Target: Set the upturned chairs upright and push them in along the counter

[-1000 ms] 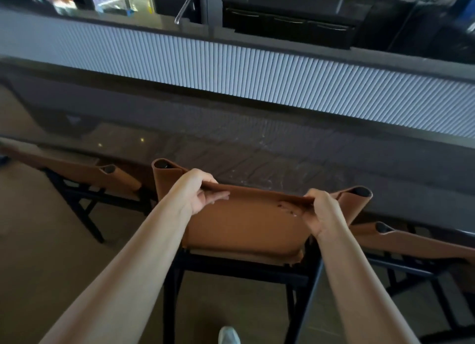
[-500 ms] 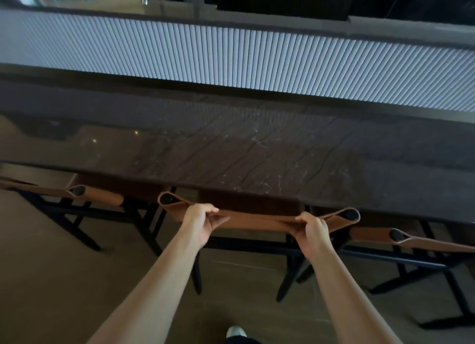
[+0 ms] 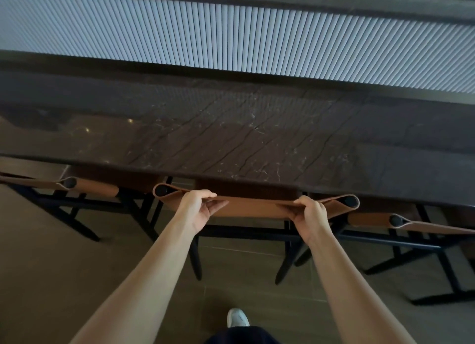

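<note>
Tan leather slung between two dark posts forms the backrest of the middle chair (image 3: 253, 211), which stands upright on black legs straight ahead of the person, its seat hidden beneath the overhang of the dark stone counter (image 3: 231, 143). The left hand (image 3: 198, 210) pinches the top edge of that backrest near its left post, fingers over and thumb under. The right hand (image 3: 309, 216) curls round the same edge near the right post. The backrest's long axis runs left to right, nearly parallel with the counter's near edge and just beside it, so any remaining push would go straight away from the body, across that axis. Both hands sit about equally far in from the posts, which should keep the chair square. The left chair (image 3: 87, 188) and the right chair (image 3: 437, 226) stand tucked in alongside.
</note>
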{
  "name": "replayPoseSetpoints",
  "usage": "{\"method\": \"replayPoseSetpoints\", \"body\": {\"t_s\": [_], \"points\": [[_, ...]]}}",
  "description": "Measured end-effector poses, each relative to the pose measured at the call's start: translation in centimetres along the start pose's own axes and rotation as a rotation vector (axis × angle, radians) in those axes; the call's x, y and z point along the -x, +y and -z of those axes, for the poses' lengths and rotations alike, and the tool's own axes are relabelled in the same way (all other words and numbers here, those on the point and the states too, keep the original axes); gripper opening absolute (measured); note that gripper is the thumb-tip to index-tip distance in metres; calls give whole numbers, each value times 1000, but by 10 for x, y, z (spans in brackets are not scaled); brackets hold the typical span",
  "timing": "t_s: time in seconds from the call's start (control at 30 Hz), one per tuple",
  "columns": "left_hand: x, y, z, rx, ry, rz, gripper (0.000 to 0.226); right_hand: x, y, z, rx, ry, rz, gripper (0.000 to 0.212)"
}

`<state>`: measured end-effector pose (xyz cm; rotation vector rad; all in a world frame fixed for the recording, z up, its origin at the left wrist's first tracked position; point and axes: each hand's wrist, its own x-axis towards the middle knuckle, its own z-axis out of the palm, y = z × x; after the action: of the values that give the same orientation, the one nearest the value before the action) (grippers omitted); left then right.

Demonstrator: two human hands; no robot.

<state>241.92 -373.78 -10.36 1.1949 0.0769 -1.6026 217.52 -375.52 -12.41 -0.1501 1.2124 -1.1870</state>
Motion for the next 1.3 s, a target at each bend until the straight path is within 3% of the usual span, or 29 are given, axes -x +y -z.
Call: {"method": "replayPoseSetpoints", "body": {"t_s": [0.53, 0.67, 0.9, 1.3], "points": [[9, -30, 39, -13, 7, 59, 29, 18, 32, 30, -24, 51, -75, 40], [18, -43, 54, -45, 12, 73, 27, 25, 45, 43, -30, 104, -101, 51], [21, -58, 86, -13, 53, 106, 35, 46, 67, 56, 9, 102, -194, 21], [29, -60, 89, -42, 116, 104, 42, 48, 72, 61, 44, 123, -201, 25]]}}
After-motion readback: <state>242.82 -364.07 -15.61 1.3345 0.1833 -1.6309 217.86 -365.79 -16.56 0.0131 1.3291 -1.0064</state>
